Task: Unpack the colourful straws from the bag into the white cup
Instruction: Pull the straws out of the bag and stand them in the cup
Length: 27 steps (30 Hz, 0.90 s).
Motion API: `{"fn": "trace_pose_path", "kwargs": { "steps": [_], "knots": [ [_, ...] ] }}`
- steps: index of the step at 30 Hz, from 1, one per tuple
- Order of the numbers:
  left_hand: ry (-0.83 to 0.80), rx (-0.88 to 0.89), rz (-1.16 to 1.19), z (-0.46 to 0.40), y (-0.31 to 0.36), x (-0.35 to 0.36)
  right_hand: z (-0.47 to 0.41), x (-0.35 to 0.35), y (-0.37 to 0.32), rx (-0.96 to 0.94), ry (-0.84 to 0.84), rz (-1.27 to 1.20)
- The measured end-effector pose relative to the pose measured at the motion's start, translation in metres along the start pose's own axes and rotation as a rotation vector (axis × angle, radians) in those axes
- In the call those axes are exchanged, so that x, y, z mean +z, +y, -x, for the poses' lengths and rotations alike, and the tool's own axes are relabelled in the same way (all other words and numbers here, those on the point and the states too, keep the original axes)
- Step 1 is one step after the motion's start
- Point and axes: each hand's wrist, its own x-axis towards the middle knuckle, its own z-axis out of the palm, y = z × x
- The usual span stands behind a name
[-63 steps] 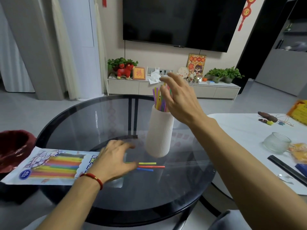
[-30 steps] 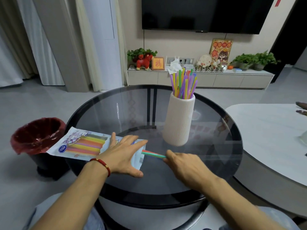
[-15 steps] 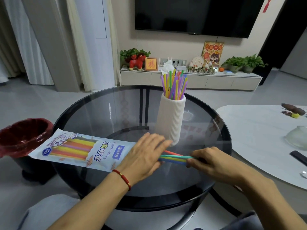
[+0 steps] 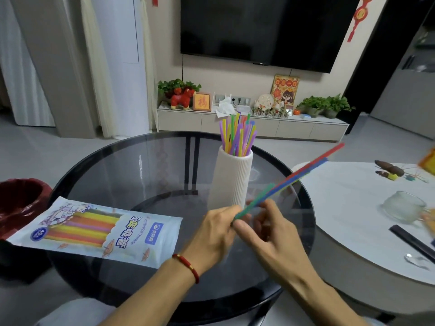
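- Both hands meet just in front of the white cup [image 4: 231, 180], low over the round glass table [image 4: 131, 175].
- The right hand [image 4: 270, 228] has its fingers curled round the near end of a small bunch of straws [image 4: 289, 180]: a red one, a blue one and a green one for sure, maybe a yellow one tucked in too, but it's a bit blurry there.
- That bunch slants up and off to the right, with the far tips out over the white table [image 4: 353, 208] next door.
- The left hand [image 4: 217, 234], red bracelet [image 4: 187, 267] on the wrist, pinches the same near end of the bunch from the other side.
- The cup stands upright mid-table and is already packed with straws in purple, yellow, green, orange and blue, all poking well above its rim.
- The straw bag [image 4: 98, 231] lies flat on the left part of the glass table, apart from both hands, open end pointing toward them. Coloured straws show through its clear window.
- A red-lined bin [image 4: 21, 203] sits on the floor off the left edge.
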Motion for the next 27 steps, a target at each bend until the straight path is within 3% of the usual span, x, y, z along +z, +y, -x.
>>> {"fn": "trace_pose_path", "kwargs": {
  "steps": [2, 6, 13, 20, 27],
  "knots": [
    [0.017, -0.022, 0.111, 0.0, 0.007, 0.0, -0.018, 0.009, -0.01, -0.026, 0.087, -0.123],
    [0.061, -0.089, 0.296, 0.002, 0.002, -0.017, -0.05, 0.016, -0.033, -0.179, 0.061, 0.15],
    [-0.03, -0.181, 0.278, 0.006, -0.017, -0.034, -0.082, -0.002, -0.043, -0.207, -0.006, 0.24],
    [-0.07, -0.177, 0.036, 0.009, -0.026, -0.017, -0.075, 0.005, -0.031, -0.221, -0.177, 0.283],
    [-0.178, -0.246, -0.014, 0.011, -0.032, 0.003, -0.064, 0.004, 0.003, -0.115, -0.212, 0.28]
  ]
}}
